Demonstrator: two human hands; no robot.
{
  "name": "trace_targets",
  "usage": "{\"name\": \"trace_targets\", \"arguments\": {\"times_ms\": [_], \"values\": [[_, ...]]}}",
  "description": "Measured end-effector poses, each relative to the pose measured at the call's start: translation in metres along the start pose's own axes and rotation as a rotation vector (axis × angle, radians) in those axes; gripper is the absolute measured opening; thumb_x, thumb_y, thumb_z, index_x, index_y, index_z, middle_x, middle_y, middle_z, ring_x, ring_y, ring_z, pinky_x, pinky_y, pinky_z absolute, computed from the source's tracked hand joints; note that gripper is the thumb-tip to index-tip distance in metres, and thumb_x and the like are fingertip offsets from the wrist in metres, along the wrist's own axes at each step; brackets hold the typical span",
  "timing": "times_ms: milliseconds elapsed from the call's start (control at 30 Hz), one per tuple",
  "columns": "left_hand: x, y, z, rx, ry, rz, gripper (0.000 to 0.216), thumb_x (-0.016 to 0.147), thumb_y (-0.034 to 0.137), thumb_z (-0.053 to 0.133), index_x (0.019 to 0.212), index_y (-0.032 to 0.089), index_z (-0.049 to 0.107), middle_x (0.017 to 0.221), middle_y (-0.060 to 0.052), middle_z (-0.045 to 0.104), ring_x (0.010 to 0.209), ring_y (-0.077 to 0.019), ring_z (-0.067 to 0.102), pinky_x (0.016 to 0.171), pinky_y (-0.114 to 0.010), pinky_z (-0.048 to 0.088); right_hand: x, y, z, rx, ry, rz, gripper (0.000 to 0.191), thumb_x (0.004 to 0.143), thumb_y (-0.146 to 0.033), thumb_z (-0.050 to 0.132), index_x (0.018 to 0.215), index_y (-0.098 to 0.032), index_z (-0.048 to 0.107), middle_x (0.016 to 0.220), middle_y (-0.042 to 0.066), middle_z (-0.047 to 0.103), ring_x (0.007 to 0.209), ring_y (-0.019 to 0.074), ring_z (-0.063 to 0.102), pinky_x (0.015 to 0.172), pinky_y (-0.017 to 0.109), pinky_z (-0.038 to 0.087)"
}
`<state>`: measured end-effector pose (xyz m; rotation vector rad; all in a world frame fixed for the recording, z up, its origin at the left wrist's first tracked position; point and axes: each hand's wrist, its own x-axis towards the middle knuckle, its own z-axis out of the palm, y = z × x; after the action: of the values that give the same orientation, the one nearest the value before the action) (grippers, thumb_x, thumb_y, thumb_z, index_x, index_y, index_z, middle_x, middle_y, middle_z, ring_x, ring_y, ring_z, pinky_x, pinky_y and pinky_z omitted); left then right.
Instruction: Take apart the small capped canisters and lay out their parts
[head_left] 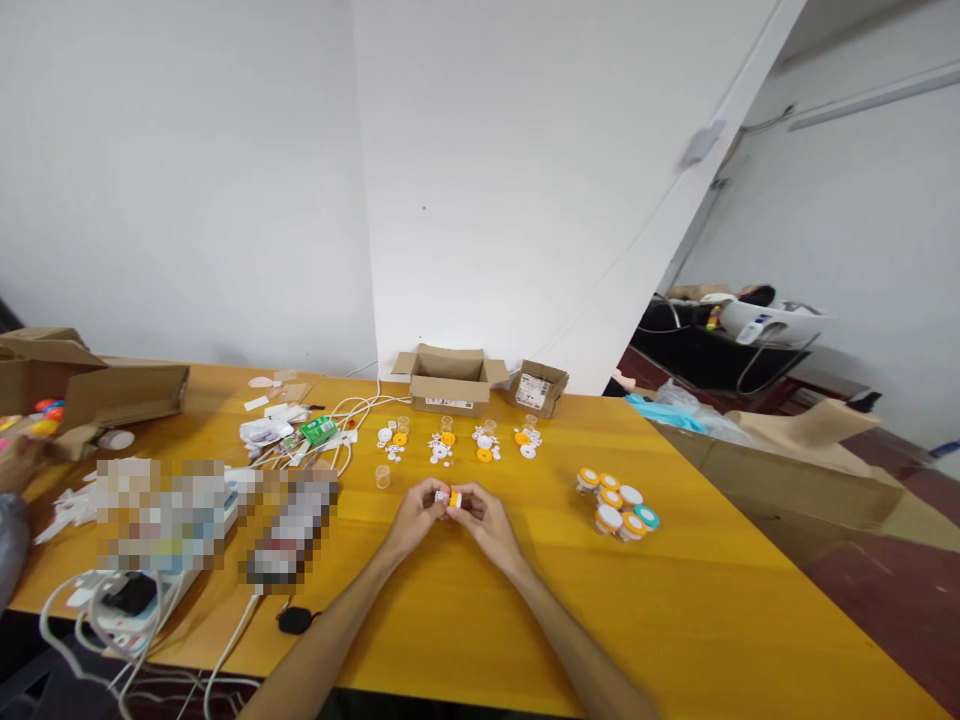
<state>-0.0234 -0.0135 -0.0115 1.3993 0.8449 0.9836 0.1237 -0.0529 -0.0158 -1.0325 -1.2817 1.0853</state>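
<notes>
Pinching, both hands (414,515) (484,514) half-hide seemingly plastic pieces (454,499).

Org. pc. (455,500), wht. bits (441,497), teal/wht. lid (646,516), yel. tbl. (712,620)

The one view comes from a camera worn on the person's head, facing forward and down over the surface (712,610). It looks from above and behind the left hand (411,518) and right hand (486,518), close enough that the forearms (341,605) reach up from the bottom edge, with the hands meeting below the middle and slightly left of it. The sweep is wide: the surface spreads across the lower half, the wall (510,170) rises ahead over the upper half, and at the right a basin (784,325) stands much farther off
</notes>
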Motion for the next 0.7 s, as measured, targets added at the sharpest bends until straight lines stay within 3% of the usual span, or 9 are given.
{"name": "trace_targets", "arguments": {"times_ms": [433,700], "values": [[-0.003,0.008,0.002,-0.053,0.006,-0.049,0.025,0.065,0.039,0.073,0.074,0.017,0.065,0.066,0.001,0.062,0.058,-0.0122,0.054,0.061,-0.026,0.044,-0.002,-0.004,0.002,-0.011,-0.005,-0.019,0.04,0.068,-0.057,0.074,0.083,-0.021,0.066,0.08,0.004,0.071,0.074,0.0212,0.068,0.072,0.035,0.056],[-0.005,0.016,0.002,-0.135,-0.001,-0.035,0.037,0.063,0.046,0.079,0.082,0.016,0.069,0.073,-0.002,0.069,0.064,-0.0142,0.06,0.068,-0.028,0.049,0.002,-0.005,-0.005,0.125,0.023,0.045,0.042,0.061,-0.052,0.082,0.085,-0.022,0.066,0.08,0.001,0.071,0.074,0.0196,0.067,0.074,0.034,0.054]]}}
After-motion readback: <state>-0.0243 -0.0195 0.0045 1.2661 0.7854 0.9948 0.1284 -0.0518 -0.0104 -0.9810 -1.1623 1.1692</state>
